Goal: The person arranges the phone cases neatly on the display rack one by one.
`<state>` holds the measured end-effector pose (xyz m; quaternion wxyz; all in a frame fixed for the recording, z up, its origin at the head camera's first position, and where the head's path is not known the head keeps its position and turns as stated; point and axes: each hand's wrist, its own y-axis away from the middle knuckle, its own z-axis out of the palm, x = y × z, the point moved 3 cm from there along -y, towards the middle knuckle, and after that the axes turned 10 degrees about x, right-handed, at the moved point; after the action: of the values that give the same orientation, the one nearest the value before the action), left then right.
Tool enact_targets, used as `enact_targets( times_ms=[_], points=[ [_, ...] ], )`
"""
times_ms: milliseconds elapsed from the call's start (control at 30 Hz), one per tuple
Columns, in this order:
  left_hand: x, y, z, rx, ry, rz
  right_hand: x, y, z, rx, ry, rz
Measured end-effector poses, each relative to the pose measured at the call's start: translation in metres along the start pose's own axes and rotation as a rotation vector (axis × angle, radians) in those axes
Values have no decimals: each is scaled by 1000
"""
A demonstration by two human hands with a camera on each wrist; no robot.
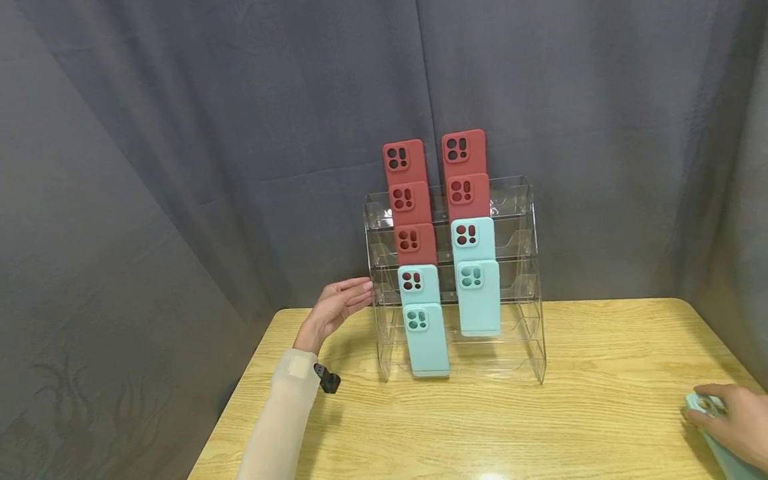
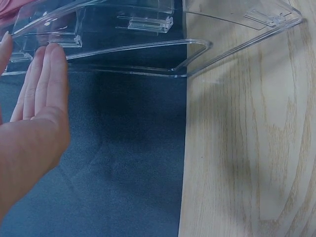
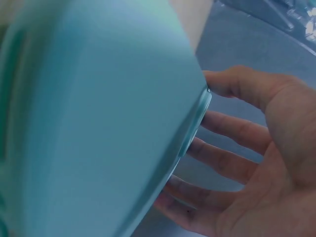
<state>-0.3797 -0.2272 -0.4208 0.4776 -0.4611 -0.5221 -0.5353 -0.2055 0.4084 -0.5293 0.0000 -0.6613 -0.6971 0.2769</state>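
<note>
A clear acrylic tiered rack stands on the table. Its left column has three red phone cases above two mint phone cases; two red and two mint cases fill the right column down to a lower tier. With fingers straight, my left hand touches the rack's left side; the left wrist view shows the fingertips against the clear panel. At the far right, my right hand holds another mint phone case by its edge, thumb on one side and fingers on the other.
The wooden table runs under the rack, with its left edge sloping past my left forearm. A dark grey curtain hangs behind and along both sides. A black wrist camera sits on the left sleeve.
</note>
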Motion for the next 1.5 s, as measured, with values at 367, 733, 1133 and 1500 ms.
enact_targets(
  times_ms=[367,733,1133,1500],
  points=[
    [-1,-1,0,3,15,-3,-56,-20,-19,28,-11,-28],
    [-1,0,1,2,8,-7,-118,-30,-23,137,-151,-103],
    [0,0,0,7,13,-18,-170,-47,-29,271,-276,-123],
    [0,0,0,-7,-10,-13,-215,-59,-26,395,-372,-111]
  ],
)
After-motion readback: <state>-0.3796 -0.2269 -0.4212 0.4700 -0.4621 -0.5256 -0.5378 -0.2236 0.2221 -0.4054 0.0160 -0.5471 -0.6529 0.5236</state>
